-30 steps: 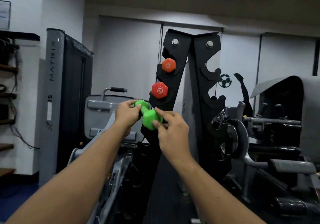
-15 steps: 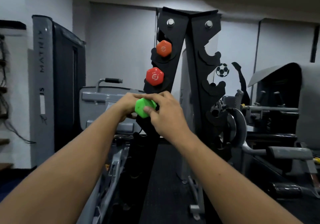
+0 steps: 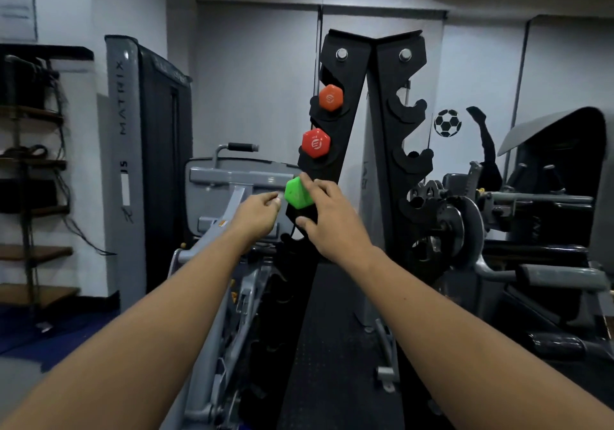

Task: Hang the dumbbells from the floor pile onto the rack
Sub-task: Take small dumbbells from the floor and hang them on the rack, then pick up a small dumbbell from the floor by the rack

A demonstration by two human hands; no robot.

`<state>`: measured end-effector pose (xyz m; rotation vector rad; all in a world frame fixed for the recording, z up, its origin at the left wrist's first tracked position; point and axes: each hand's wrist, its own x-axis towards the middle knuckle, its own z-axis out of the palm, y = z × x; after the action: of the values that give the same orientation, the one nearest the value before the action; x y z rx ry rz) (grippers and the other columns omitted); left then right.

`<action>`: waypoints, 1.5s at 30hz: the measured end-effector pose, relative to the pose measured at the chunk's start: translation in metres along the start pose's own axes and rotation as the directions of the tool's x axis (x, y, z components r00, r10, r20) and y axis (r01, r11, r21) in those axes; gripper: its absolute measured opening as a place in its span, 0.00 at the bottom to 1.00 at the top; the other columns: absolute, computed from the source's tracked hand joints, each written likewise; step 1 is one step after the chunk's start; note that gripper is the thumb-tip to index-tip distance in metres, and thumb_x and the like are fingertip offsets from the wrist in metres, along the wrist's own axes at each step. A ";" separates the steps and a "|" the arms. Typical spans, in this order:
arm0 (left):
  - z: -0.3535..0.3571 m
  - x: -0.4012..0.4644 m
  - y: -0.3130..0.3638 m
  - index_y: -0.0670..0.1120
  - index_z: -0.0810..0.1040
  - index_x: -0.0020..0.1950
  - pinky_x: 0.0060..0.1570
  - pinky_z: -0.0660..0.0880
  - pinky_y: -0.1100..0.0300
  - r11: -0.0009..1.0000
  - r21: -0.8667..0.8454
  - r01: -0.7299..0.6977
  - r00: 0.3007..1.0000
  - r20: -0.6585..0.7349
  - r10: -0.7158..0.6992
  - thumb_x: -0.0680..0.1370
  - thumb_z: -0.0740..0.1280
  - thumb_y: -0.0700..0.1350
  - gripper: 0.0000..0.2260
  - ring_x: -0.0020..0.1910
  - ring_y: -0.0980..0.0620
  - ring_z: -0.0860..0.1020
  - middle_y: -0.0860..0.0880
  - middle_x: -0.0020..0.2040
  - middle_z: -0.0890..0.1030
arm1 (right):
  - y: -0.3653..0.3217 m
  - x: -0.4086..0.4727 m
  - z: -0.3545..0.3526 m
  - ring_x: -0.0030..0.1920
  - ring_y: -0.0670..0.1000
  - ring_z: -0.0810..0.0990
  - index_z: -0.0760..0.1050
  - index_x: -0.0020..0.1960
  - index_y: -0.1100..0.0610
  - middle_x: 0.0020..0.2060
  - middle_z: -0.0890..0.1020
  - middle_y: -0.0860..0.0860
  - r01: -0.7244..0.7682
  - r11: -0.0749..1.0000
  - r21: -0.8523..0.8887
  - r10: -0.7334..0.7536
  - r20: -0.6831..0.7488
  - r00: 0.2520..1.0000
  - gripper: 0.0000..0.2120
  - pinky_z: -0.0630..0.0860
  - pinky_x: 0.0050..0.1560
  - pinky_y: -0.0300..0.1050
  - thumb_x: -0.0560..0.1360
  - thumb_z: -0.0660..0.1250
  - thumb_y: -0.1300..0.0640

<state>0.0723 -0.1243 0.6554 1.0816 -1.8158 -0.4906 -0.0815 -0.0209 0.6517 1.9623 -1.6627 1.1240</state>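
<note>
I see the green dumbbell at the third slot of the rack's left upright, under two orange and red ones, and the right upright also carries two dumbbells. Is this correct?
Not quite. In the head view the right upright carries no dumbbells; its hooks are bare. The rest holds: the green dumbbell sits at the left upright, below the orange dumbbell and the red dumbbell.

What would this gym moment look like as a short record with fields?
place: gym room with machines
rack: black upright rack
hung already: orange dumbbell on top, red dumbbell below it
being placed: green dumbbell, third cradle down, left side
right hand: fingers on the green dumbbell
left hand: just left of it, contact unclear
right-side cradles: empty as far as visible
</note>
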 end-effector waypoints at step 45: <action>0.268 -0.416 -0.323 0.47 0.70 0.74 0.58 0.78 0.52 0.825 0.550 0.131 0.491 0.687 -0.536 0.77 0.72 0.47 0.26 0.57 0.42 0.79 0.42 0.64 0.75 | 0.136 -0.505 0.254 0.62 0.61 0.78 0.73 0.71 0.56 0.62 0.74 0.57 -0.585 0.737 -0.340 0.582 0.759 0.292 0.23 0.76 0.62 0.52 0.78 0.69 0.52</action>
<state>0.0625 0.0219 0.0830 1.7501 -2.6341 -1.0094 -0.1232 0.1084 0.0860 2.0522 -3.0969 0.2087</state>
